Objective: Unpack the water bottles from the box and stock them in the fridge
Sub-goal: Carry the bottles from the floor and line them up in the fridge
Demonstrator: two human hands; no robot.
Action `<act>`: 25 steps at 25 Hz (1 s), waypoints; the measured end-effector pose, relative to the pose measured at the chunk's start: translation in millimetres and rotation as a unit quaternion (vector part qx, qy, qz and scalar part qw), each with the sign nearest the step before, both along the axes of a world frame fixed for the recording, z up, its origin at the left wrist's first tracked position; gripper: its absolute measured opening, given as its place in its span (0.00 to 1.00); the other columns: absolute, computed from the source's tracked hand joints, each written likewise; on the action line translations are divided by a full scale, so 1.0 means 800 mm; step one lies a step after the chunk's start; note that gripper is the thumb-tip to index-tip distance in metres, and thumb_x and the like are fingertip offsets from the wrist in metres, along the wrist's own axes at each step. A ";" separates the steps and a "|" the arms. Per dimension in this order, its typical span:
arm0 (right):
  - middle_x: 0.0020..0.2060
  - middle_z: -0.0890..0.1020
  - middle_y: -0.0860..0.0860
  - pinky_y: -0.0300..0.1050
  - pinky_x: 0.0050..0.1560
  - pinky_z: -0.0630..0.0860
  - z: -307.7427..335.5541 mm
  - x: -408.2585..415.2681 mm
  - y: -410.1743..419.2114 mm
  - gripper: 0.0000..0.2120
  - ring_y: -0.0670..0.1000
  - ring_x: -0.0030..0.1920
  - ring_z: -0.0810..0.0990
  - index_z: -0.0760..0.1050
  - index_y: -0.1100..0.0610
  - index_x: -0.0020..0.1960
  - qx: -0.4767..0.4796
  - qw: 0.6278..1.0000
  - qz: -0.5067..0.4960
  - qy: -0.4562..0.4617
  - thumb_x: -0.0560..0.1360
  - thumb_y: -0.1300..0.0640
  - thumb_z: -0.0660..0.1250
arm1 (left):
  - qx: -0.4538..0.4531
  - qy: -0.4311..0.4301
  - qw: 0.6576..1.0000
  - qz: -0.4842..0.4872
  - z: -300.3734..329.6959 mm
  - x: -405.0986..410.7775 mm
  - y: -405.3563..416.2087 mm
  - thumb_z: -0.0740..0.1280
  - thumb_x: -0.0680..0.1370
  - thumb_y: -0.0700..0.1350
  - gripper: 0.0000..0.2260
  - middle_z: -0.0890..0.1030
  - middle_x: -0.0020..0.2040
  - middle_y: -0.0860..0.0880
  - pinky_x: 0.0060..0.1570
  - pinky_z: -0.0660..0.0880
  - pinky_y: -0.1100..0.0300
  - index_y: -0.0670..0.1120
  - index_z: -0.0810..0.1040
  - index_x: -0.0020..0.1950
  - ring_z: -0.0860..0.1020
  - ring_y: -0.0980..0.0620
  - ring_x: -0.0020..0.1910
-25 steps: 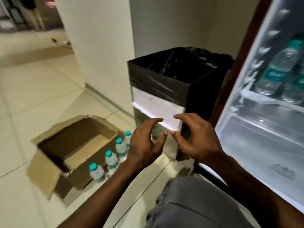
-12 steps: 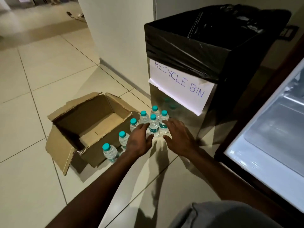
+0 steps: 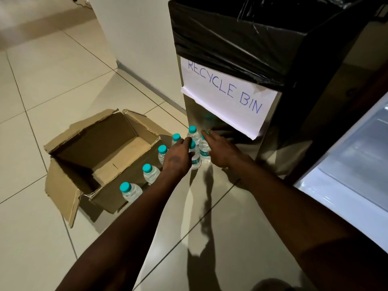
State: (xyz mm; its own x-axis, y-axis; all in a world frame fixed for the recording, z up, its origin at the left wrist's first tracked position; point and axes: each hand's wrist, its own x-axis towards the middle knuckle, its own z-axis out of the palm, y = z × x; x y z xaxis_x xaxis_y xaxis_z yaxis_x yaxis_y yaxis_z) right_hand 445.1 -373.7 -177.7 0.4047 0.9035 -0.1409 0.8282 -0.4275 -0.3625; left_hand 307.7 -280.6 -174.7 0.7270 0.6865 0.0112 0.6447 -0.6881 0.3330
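Bottles with teal caps stand upright on the tiled floor (image 3: 63, 80), in a row beside the open cardboard box (image 3: 100, 160) and in a tight cluster (image 3: 197, 148) at the foot of the bin (image 3: 273, 49). That steel bin, lined with a black bag, carries a paper sign (image 3: 226, 95) reading "RECYCLE BIN" and hems the cluster in from behind. Left hand (image 3: 178, 158) curls round a bottle (image 3: 195, 158) in the cluster; right hand (image 3: 220, 150) lies against the neighbouring bottle (image 3: 204, 152), though whether its fingers grasp it I cannot tell. Nearest bottle (image 3: 130, 191) stands apart by the box corner. Fridge (image 3: 346, 181) stands open at the right.
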 end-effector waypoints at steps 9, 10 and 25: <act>0.64 0.76 0.51 0.42 0.52 0.72 -0.041 -0.033 -0.017 0.18 0.54 0.61 0.77 0.66 0.49 0.64 0.136 0.981 -0.098 0.097 0.79 0.59 0.68 | -0.105 -0.085 0.990 0.034 -0.039 -0.013 -0.009 0.66 0.81 0.50 0.23 0.76 0.68 0.45 0.62 0.74 0.50 0.46 0.66 0.73 0.76 0.45 0.63; 0.65 0.76 0.51 0.42 0.53 0.71 -0.042 -0.035 -0.025 0.20 0.54 0.62 0.77 0.65 0.49 0.65 0.140 0.979 -0.095 0.110 0.78 0.59 0.70 | -0.110 -0.076 0.990 0.045 -0.041 -0.015 -0.006 0.65 0.81 0.52 0.24 0.75 0.69 0.45 0.63 0.74 0.48 0.46 0.67 0.74 0.75 0.44 0.64; 0.69 0.75 0.47 0.57 0.65 0.76 -0.092 -0.061 -0.190 0.21 0.52 0.68 0.76 0.67 0.39 0.72 0.227 0.751 -0.264 0.561 0.80 0.45 0.62 | -0.253 -0.173 0.952 -0.018 -0.062 -0.046 -0.115 0.68 0.78 0.58 0.21 0.79 0.62 0.52 0.54 0.78 0.58 0.51 0.76 0.68 0.78 0.53 0.52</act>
State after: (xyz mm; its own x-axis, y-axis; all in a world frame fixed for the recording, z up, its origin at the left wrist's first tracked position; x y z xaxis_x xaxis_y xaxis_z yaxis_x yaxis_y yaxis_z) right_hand 396.0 -525.6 -251.2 0.5795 0.7170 -0.3875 -0.3499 -0.2106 -0.9128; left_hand 270.6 -372.6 -224.4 0.7632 0.6422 -0.0709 0.4155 -0.4038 0.8151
